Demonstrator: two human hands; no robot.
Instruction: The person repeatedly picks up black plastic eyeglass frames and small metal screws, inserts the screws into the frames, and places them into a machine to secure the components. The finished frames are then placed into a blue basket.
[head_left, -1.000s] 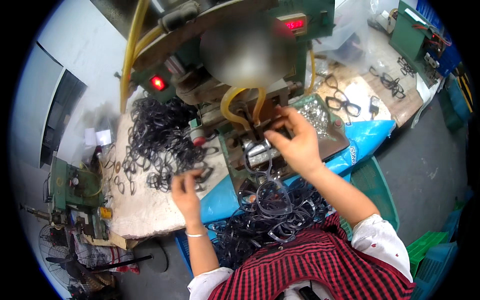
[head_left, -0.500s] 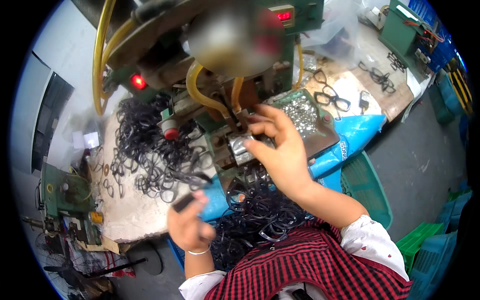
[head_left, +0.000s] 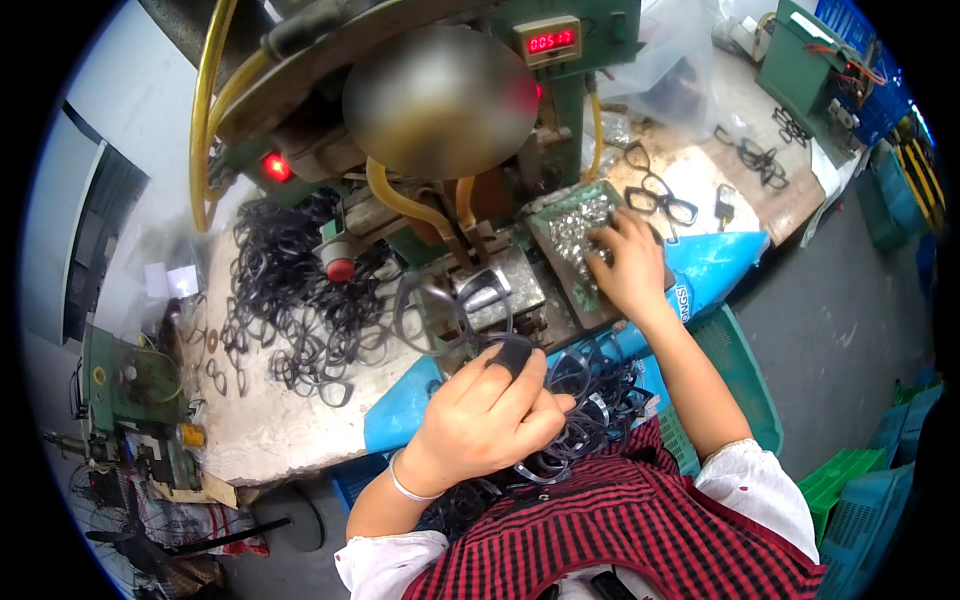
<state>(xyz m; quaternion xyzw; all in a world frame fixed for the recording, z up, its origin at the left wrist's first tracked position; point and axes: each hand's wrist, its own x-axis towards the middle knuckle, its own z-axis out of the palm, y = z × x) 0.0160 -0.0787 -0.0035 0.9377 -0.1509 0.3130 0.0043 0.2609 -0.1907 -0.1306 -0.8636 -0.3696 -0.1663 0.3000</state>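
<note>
Left hand (head_left: 480, 420) grips a dark eyeglass frame (head_left: 440, 310) by fingertips; right hand (head_left: 625, 265) fingers spread loose on small metal parts in tray (head_left: 575, 235).

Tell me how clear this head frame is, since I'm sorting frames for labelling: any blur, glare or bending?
Head view: the left hand and right hand look sharp; one round patch on the machine is blurred; straight edges bend toward the black rim; the small metal parts glint.

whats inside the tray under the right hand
The green tray holds a heap of small shiny metal parts. The right hand covers the tray's near right part, so what lies there is hidden.
</note>
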